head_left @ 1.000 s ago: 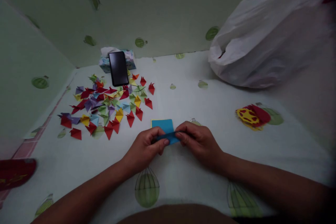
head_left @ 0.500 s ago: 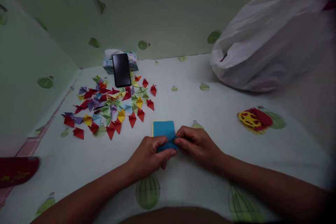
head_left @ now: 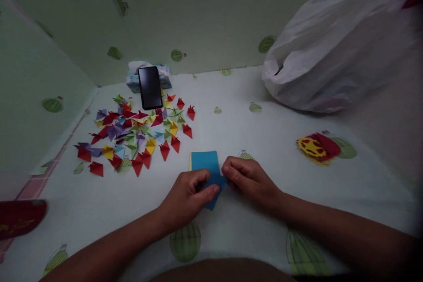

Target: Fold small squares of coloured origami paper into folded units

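Both hands work a small folded blue paper (head_left: 215, 185) on the white sheet in front of me. My left hand (head_left: 187, 197) pinches its left part, with a blue point sticking out below the fingers. My right hand (head_left: 247, 179) presses its right edge with curled fingers. Just beyond them lies a small stack of square papers (head_left: 204, 160), blue on top with a yellow edge showing. Farther left is a spread of several folded paper pieces (head_left: 132, 134) in red, purple, yellow, green and blue.
A black phone (head_left: 150, 87) leans on a tissue box (head_left: 132, 80) at the back. A large white plastic bag (head_left: 340, 48) fills the right rear. A red and yellow item (head_left: 319, 146) lies at right. A red object (head_left: 20, 217) sits at the left edge.
The blue strip held between both hands has been folded down; a blue point now shows below my left fingers. Both hands sit slightly lower on the sheet.
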`<state>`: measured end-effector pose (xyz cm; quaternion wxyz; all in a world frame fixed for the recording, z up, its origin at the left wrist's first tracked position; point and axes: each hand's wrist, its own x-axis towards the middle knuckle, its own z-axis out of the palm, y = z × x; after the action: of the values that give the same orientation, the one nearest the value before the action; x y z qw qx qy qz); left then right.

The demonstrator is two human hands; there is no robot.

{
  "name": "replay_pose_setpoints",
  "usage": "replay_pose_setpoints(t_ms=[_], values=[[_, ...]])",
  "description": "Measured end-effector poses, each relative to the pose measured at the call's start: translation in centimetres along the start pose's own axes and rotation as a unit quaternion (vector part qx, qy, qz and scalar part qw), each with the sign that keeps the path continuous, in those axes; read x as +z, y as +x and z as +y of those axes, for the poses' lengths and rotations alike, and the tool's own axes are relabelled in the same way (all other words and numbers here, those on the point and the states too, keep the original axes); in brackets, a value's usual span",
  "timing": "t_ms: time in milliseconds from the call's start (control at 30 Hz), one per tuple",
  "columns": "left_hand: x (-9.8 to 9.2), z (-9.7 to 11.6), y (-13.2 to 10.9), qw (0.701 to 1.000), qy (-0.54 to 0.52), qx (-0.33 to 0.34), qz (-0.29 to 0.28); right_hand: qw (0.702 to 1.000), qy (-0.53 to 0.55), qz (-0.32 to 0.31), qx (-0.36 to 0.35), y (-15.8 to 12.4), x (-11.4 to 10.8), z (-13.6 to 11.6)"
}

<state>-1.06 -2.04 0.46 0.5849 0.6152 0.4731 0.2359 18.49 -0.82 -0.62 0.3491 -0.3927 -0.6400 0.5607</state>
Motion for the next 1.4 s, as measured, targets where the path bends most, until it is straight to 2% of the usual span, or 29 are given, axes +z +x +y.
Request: replay_pose_setpoints(t_ms=[100,200,267,400,567,667,767,833,967,1067,1400], values=[[0.19,-0.03,0.0,0.994,-0.102,-0.023,0.02,0.999,0.032,0.01,0.022,-0.06,0.24,-0.01],[0.31,-0.1,-0.04,0.987,-0.154,-0.031,0.034,0.998,0.0,-0.038,0.056,-0.01,0.61,-0.01],[0.3,-0.17,-0.08,0.988,-0.144,-0.024,0.048,0.996,-0.003,-0.051,0.069,0.06,0.74,-0.06],[0.06,-0.25,-0.04,0.991,-0.09,-0.009,0.096,0.997,0.028,-0.027,0.067,0.18,0.47,-0.23],[-0.05,-0.2,0.03,0.991,-0.099,-0.036,0.082,0.998,-0.051,-0.033,0.033,0.23,0.08,-0.21],[-0.01,-0.2,0.02,0.985,-0.132,-0.036,0.101,0.998,0.001,-0.004,0.062,0.31,0.04,-0.05],[-0.02,-0.2,0.1,0.979,-0.158,-0.044,0.122,0.993,0.068,-0.013,0.093,0.43,0.06,0.09],[-0.04,-0.16,0.18,0.982,-0.145,-0.04,0.115,0.992,0.084,-0.005,0.09,0.43,0.11,0.13],[0.04,0.08,0.22,0.991,-0.111,-0.048,0.063,0.991,0.098,0.036,0.078,0.29,0.26,0.2],[0.16,0.2,0.13,0.987,-0.129,-0.072,0.064,0.989,0.116,0.023,0.085,0.25,0.34,0.22],[0.23,-0.42,0.37,0.978,-0.185,-0.061,0.08,0.98,0.169,-0.036,0.095,0.24,0.46,-0.16]])
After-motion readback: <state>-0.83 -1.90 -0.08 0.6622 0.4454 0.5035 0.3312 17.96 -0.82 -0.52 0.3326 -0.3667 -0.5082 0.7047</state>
